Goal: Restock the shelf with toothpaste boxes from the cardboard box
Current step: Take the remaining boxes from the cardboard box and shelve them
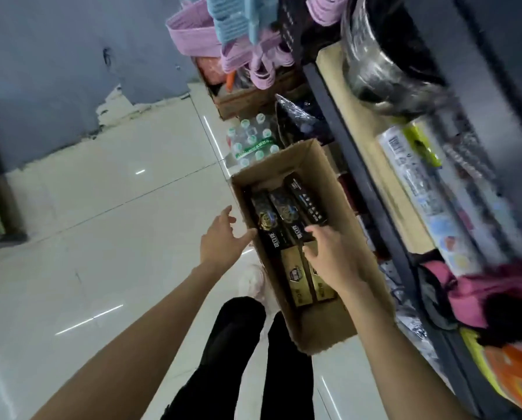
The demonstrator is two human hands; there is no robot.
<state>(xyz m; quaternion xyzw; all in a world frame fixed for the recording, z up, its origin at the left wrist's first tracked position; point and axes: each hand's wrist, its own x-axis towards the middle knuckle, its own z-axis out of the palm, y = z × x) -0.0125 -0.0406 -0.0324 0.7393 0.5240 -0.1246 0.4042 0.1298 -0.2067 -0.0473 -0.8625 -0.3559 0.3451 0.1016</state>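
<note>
Now reaching down into the open cardboard box (320, 325) on the floor (102, 237), at the picking step of the restocking. Left hand (223, 241) spread and relaxed, fingers straight, just beside the near-left wall of the carton, holding nothing; cannot tell if touching the cardboard edge or only near it. Right hand (329, 253) inside the carton, fingers stretched forward and slightly apart, lying over the toothpaste boxes (287, 213), fingertips touching or almost touching one black pack, not yet closed around it. Under and ahead of the right hand, several long black packs side by side; below the right wrist, two golden packs (296, 286). Shelf (374, 183) to the right of the right hand, already crowded with wrapped goods and folded cloth. Beyond the carton, past both hands, a pack of water bottles (250, 140). Next move, as a judgement: curling the right fingers around one pack, maybe steadying the carton with the left, then lifting out and turning right toward a free place on the shelf.
</note>
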